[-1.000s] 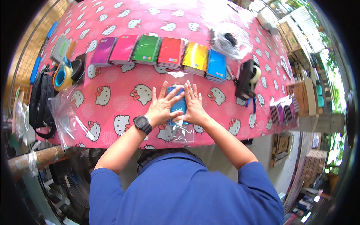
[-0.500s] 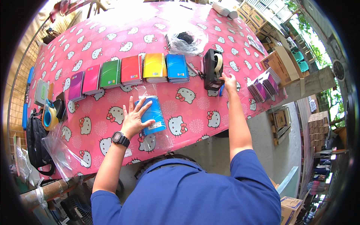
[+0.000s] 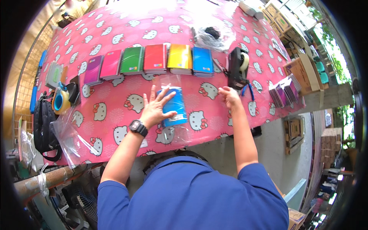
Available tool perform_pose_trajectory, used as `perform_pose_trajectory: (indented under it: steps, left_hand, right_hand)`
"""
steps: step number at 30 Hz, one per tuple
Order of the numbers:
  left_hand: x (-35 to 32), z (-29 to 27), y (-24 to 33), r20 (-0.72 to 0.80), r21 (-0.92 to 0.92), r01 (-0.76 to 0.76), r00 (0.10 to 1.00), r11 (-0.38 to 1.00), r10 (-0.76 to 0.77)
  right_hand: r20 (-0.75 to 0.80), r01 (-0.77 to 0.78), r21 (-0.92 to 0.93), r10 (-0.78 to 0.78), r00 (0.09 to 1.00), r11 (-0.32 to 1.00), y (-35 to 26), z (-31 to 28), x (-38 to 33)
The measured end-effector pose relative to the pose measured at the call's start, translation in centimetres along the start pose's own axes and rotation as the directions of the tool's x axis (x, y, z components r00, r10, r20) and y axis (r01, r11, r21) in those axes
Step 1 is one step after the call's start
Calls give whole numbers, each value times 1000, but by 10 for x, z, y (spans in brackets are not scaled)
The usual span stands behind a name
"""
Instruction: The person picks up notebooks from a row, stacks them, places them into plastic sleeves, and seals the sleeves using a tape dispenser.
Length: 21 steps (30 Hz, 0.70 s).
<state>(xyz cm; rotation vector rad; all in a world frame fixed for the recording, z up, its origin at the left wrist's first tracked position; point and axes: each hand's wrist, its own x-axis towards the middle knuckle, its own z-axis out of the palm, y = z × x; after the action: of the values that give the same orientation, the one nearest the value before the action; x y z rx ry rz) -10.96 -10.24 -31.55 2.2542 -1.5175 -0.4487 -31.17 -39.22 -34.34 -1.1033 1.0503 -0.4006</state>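
Note:
My left hand (image 3: pixel 155 107) lies spread and flat over the left side of a blue spiral notebook (image 3: pixel 175 105), which sits in a clear plastic sleeve near the table's front edge. To the right, my right hand (image 3: pixel 230 97) hovers above the table with thumb and fingers pinched together; what they hold, if anything, is too small to make out. Just beyond it stands a black tape dispenser (image 3: pixel 238 73) with a roll of clear tape. A row of notebook stacks runs behind the sleeve: purple, pink, green (image 3: pixel 132 60), red, yellow (image 3: pixel 179 57) and blue (image 3: pixel 202 60).
Wrapped purple notebooks (image 3: pixel 284 92) lie at the right edge beside an open cardboard box (image 3: pixel 303 74). Blue-handled pliers (image 3: pixel 251 92) rest by the dispenser. Crumpled clear plastic (image 3: pixel 214 38) lies farther back. A tape roll (image 3: pixel 59 101), black backpack (image 3: pixel 44 128) and loose plastic sleeves (image 3: pixel 71 136) occupy the left.
My right hand has come away from the tape dispenser, back toward the notebook, its fingers pinched. My left hand stays on the sleeved notebook. The whole view has shifted.

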Motion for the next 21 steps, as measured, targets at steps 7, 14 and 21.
perform_pose_trajectory:
  steps: [7,14,21]
  left_hand:
    - [1,4,-4,9,-69,17,1000,997,-17]
    - [-11,8,-9,-331,-296,-75,943,952,-29]
    - [-78,10,16,-149,-935,-59,960,348,-237]
  right_hand:
    - [368,332,-320,-206,907,887,-12,173,-90]
    - [349,353,-923,-52,936,152,-22,126,-98]
    - [609,181,-156,-50,792,971,23,83,-133]
